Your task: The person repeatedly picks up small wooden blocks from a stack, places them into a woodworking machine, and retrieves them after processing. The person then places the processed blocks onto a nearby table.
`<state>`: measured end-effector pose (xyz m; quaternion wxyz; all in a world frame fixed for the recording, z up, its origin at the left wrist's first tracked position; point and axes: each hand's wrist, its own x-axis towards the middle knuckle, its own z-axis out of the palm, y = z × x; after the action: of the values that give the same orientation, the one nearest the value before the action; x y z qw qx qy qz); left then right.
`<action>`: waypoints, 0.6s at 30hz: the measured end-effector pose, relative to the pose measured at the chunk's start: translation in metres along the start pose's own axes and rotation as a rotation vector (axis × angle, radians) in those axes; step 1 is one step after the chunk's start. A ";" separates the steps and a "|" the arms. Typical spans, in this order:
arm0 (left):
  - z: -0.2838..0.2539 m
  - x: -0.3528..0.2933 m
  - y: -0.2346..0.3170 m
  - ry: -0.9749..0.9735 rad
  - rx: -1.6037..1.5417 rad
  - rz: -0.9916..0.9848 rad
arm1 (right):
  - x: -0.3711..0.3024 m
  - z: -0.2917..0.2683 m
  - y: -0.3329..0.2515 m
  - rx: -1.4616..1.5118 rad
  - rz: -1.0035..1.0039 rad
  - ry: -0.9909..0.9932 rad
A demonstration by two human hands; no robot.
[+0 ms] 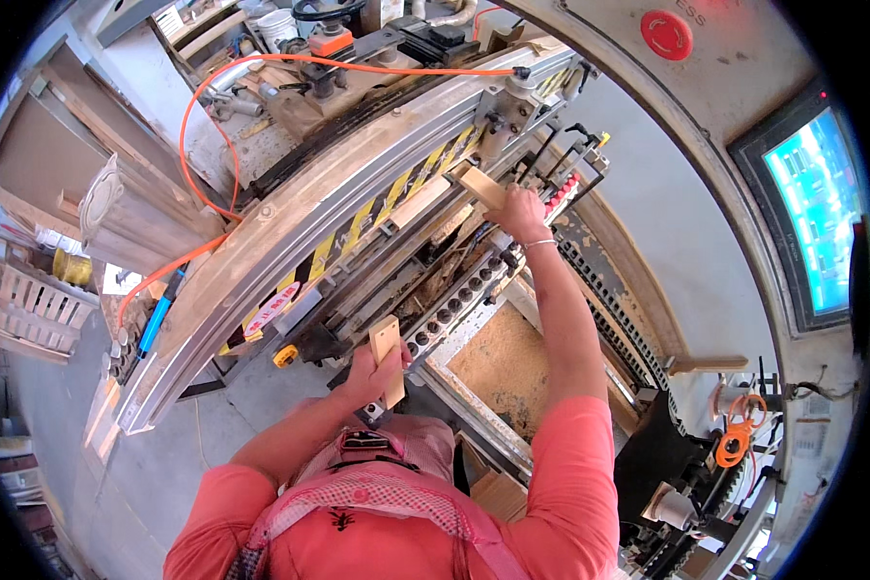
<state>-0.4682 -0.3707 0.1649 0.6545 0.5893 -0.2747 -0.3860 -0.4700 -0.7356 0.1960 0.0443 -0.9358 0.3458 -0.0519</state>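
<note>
My left hand is closed around a short flat wooden piece, held upright near my waist. Small holes show in its face. My right arm reaches forward across the machine. At its far end my right hand grips another short wooden piece, beside the machine's clamps and a long pale wooden strip. Below the right hand a row of round black fittings runs along a metal rail. The right fingertips are partly hidden by the hand itself.
A curved-looking beam with black and yellow tape spans the machine. An orange hose loops over it. A tray of sawdust lies below my right arm. At right are a lit screen and a red emergency button.
</note>
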 end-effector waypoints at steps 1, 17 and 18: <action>0.001 0.000 0.001 -0.001 0.028 -0.001 | -0.003 -0.001 0.003 0.009 -0.011 -0.014; -0.001 0.000 -0.006 0.018 -0.024 -0.020 | -0.005 0.005 -0.009 0.018 0.044 0.091; -0.001 0.001 -0.007 0.027 -0.038 -0.024 | -0.004 0.004 -0.009 0.015 0.037 0.062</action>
<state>-0.4680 -0.3704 0.1578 0.6645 0.5852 -0.2513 -0.3910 -0.4662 -0.7259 0.1933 0.0417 -0.9269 0.3637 -0.0825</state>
